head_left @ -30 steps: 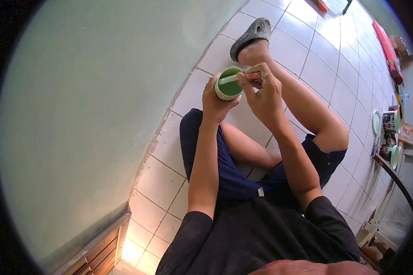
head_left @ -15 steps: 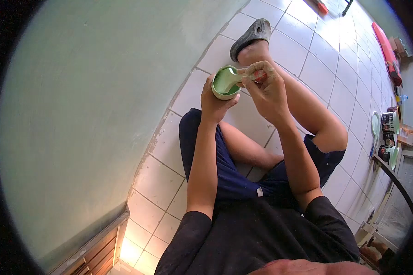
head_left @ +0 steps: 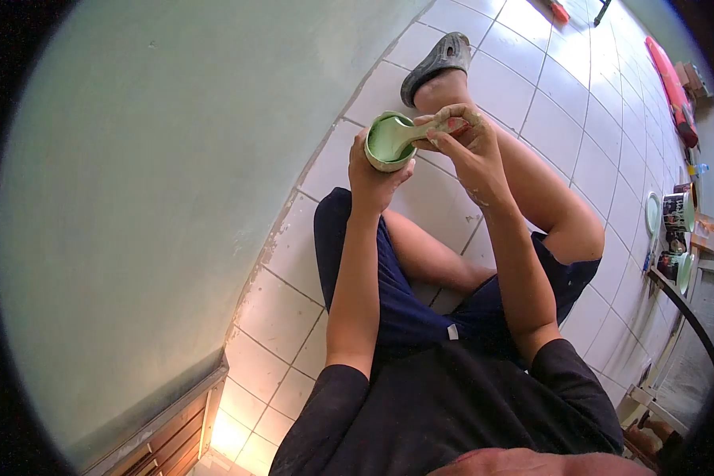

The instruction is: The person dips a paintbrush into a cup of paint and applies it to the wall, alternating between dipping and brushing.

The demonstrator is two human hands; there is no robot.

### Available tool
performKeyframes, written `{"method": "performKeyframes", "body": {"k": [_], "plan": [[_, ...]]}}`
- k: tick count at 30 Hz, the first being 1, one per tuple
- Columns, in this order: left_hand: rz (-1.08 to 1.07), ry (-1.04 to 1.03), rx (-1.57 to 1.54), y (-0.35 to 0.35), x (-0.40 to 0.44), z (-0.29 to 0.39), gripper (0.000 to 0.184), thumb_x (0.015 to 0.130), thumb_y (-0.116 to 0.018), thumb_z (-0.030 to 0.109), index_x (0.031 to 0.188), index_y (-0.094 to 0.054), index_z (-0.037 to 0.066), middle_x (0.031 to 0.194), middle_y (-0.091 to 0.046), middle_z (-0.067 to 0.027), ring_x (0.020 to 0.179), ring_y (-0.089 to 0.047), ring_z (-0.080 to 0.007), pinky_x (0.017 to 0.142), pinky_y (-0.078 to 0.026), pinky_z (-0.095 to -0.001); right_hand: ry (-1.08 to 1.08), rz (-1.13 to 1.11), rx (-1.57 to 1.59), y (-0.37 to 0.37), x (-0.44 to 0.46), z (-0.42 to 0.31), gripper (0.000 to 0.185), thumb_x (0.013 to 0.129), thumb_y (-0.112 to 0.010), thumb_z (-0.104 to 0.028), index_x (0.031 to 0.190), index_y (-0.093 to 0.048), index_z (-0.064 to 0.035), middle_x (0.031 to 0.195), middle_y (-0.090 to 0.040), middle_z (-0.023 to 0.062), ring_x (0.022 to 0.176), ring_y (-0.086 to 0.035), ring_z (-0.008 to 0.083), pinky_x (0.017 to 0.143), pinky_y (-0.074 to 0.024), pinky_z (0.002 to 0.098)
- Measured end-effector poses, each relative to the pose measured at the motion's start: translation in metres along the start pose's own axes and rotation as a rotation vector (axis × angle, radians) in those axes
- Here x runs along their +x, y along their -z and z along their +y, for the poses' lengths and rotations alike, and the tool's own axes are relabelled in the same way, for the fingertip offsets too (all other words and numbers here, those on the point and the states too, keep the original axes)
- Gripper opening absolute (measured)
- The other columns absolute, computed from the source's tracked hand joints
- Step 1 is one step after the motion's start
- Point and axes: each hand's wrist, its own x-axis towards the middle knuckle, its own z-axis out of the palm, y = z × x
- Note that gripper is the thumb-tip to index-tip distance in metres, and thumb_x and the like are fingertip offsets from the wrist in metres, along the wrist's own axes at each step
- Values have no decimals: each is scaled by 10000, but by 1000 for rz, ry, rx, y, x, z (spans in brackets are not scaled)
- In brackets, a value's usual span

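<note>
My left hand [head_left: 370,181] is closed around a small cup [head_left: 389,166] of pale green paint [head_left: 378,136], tilted so that its mouth faces me. In my right hand [head_left: 474,155] is a paintbrush [head_left: 404,133], its handle pinched between thumb and fingers. Some red shows on the handle among the fingers. The wide end of the brush sits inside the cup, coated in the same green. Dried paint marks my right fingers and wrist. Both hands are held above my bent legs.
A pale green wall [head_left: 151,182] rises close on my left, above white floor tiles [head_left: 500,83] with paint specks along the edge. Paint cans [head_left: 674,213] and a lid [head_left: 652,213] are at the right. A wooden slatted piece [head_left: 170,436] stands at the lower left.
The brush has shifted slightly within the cup, and my right hand has turned a little on its handle. My left hand keeps its hold on the cup.
</note>
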Motion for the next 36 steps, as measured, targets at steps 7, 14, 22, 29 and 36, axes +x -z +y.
{"method": "performKeyframes", "body": {"k": [7, 14, 22, 29, 36], "plan": [[161, -102, 68, -5, 1, -8, 727, 621, -947, 142, 1262, -616, 53, 1221, -664, -139, 1131, -626, -372, 1014, -491, -461, -33, 88, 16, 3, 8, -5, 207, 1026, -636, 10, 1221, -578, 51, 1206, -718, 194, 1094, -725, 245, 971, -637, 387], [125, -100, 60, -1, 1, 7, 664, 650, -931, 128, 1239, -631, 60, 1095, -700, -142, 1028, -659, -368, 932, -507, -468, 20, 88, -43, 4, 8, 2, 222, 1041, -644, -24, 1240, -577, 50, 1158, -700, 125, 1073, -703, 190, 969, -626, 366], [58, 22, 7, 0, -5, 3, 746, 696, -957, 112, 1329, -565, 67, 1247, -697, -80, 1123, -684, -219, 998, -546, -372, 23, -1, -25, 3, 6, 1, 205, 1003, -707, -9, 1181, -612, 27, 1093, -704, 76, 1024, -693, 142, 900, -601, 309], [95, -37, 76, 7, -15, 45, 735, 690, -932, 190, 1323, -584, 55, 1242, -666, -138, 1153, -670, -324, 1015, -531, -422, 200, -17, -409, -5, -6, -37, 238, 876, -805, 44, 1061, -656, 22, 851, -689, 56, 785, -614, 69, 683, -518, 259], [100, -103, 177, 24, -37, 92, 768, 674, -942, 226, 1331, -588, 44, 1257, -674, -189, 1170, -664, -387, 1032, -526, -458, 316, -37, -404, -27, -22, -63, 244, 880, -799, 49, 1073, -654, 16, 916, -724, 87, 820, -669, 93, 713, -555, 263]]}}
